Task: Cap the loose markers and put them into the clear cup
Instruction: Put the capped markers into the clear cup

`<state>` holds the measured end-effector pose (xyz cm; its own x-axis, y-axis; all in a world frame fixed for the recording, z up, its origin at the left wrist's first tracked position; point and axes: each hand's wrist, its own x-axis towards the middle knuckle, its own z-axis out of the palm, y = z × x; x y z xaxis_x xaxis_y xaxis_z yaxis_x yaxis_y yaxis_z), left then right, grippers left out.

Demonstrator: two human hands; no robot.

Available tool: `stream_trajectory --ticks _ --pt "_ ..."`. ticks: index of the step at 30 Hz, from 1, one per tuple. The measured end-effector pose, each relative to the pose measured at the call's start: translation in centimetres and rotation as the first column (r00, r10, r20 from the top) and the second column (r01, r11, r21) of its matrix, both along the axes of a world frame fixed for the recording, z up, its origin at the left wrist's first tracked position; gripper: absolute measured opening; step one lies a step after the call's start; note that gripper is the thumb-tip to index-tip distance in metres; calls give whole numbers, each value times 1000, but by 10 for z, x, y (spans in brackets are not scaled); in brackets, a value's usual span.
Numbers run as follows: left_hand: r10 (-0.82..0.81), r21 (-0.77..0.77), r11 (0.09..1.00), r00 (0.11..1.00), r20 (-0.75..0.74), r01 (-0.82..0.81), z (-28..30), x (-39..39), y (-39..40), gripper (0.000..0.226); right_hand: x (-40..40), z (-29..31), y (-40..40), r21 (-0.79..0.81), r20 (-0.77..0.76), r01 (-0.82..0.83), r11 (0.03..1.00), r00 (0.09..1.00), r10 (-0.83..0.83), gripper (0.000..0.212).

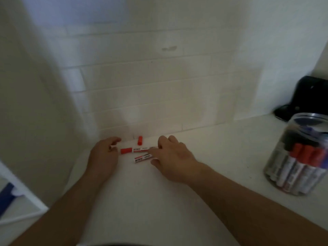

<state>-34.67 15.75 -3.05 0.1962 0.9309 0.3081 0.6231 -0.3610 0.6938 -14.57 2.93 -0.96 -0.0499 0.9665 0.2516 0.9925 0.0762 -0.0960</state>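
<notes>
Two markers lie on the white counter near the tiled wall. The far marker (136, 150) wears a red cap on its left end. The near marker (142, 158) shows only its white labelled barrel; its right end is hidden under my right hand (170, 155). A loose red cap (140, 140) lies just behind them by the wall. My right hand rests over the right ends of both markers, fingers on them. My left hand (104, 155) sits just left of the capped marker, fingers loosely curled, holding nothing. The clear cup (300, 155) stands at the right, filled with several capped markers.
A black object (308, 96) sits in the back right corner behind the cup. A tall white panel (35, 103) rises along the left side. The tiled wall (159, 86) closes the back of the counter.
</notes>
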Motion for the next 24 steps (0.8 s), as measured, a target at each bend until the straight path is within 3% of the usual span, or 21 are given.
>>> stream_trajectory --ticks 2,5,9,11,14,15,17,18,20,22,24 --pt "-55 -60 997 998 -19 54 -4 1 6 51 -10 -6 16 -39 24 14 999 1000 -13 36" --pt "-106 -98 991 980 -171 90 -5 3 11 60 -16 -11 30 -45 64 35 998 997 -32 31" --pt "-90 -18 996 924 -373 89 -13 -3 14 22 -16 -7 25 -44 126 27 999 992 -21 20" --pt "-86 19 995 956 -279 95 -12 -7 8 9 -10 -3 14 -27 89 -2 1000 996 5 19" --pt "-75 5 997 995 64 75 -3 -6 -7 8 10 12 -12 81 -326 25 996 945 3 15" --pt "-127 -2 992 977 169 130 3 -1 -14 15 18 17 -22 112 -542 95 989 840 -19 17" --pt "-272 1 958 903 331 288 14 14 -28 35 34 21 -39 146 -897 271 951 443 11 5" --pt "-335 6 932 852 403 363 18 24 -34 40 40 20 -47 121 -976 331 936 211 52 10" --pt "-427 11 868 736 526 496 25 45 -45 43 51 14 -58 41 -974 383 923 -192 123 24" --pt "-486 15 800 633 603 600 29 67 -55 37 58 12 -67 -15 -899 410 912 -406 167 28" --pt "-516 2 752 586 625 660 27 87 -63 37 63 15 -73 -15 -835 431 902 -502 225 25"
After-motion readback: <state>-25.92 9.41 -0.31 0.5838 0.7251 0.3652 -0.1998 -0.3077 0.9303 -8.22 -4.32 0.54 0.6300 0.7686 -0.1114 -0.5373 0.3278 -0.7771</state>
